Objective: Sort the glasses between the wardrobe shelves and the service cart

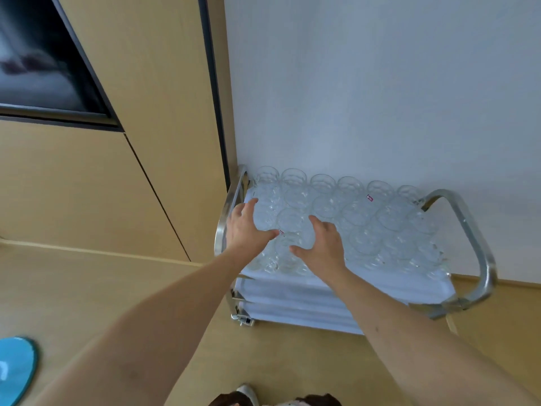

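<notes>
Standing against the white wall, the service cart is the first thing that could cause trouble: a lean on its steel handle might set it moving on the wooden floor and rattle the whole load. The top shelf, covered in a white cloth, carries the clear glasses, which stand rim to rim in tight rows with no gaps. Lifting one at an angle would likely knock its neighbours and could chip or topple them. The left hand hovers over the glasses at the cart's left end, fingers spread and grasping nothing. The right hand does the same just beside it, also released. Fingers slipping on smooth glass are the smallest risk. The wardrobe shelves are not in view.
</notes>
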The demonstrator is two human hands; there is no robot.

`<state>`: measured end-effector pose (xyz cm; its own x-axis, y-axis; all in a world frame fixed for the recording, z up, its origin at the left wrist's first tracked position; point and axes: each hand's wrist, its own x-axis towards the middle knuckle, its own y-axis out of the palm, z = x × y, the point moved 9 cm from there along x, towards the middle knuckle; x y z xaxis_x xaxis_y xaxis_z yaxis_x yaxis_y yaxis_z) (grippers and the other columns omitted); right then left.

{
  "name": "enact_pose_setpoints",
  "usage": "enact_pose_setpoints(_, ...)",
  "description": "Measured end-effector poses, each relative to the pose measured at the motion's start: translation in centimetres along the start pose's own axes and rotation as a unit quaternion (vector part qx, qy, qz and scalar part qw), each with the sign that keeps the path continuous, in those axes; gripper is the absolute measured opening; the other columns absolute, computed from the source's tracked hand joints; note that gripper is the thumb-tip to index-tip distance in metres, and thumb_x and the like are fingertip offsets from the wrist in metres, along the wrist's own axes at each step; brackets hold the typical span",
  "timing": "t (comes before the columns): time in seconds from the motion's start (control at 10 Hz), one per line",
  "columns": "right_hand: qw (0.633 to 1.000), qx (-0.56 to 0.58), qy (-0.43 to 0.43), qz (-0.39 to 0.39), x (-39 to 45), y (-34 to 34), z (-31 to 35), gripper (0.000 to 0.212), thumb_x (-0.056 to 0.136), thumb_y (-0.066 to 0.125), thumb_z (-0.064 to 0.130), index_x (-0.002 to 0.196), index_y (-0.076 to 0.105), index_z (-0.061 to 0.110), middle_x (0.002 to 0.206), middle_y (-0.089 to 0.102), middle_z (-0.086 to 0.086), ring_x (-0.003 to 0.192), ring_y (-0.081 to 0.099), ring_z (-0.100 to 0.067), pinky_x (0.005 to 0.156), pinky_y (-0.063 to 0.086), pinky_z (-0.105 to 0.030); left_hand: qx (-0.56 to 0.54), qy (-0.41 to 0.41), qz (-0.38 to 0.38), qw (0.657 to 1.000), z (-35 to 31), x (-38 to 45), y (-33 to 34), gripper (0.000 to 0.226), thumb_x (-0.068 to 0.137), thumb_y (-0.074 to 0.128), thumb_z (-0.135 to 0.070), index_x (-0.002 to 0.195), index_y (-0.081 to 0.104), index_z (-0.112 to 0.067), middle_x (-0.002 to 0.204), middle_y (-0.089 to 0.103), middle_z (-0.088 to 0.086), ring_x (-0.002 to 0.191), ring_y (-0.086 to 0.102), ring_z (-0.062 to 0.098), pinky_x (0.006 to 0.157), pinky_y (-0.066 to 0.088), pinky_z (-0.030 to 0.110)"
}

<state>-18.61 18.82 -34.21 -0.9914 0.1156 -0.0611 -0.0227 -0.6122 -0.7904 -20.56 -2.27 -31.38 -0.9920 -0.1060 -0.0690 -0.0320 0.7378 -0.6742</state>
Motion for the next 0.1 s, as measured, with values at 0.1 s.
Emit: enact_pose_setpoints(0.1,0.999,0.0,-0.032,-0.031,-0.6,-3.31,1.41,0.09,0.078,0.082,0.048,0.153,0.038,0.024,0.148,0.04,-0.012,0.135,0.04,-0.031,0.108,0.041,-0.04,0.005,0.028,-0.028,0.999,-3.6,-1.11,-1.28,0.091,0.079,0.081,-0.044,0.154,0.032,-0.03,0.159,0.03,0.001,0.147,0.024,0.023,0.117,0.027,0.041)
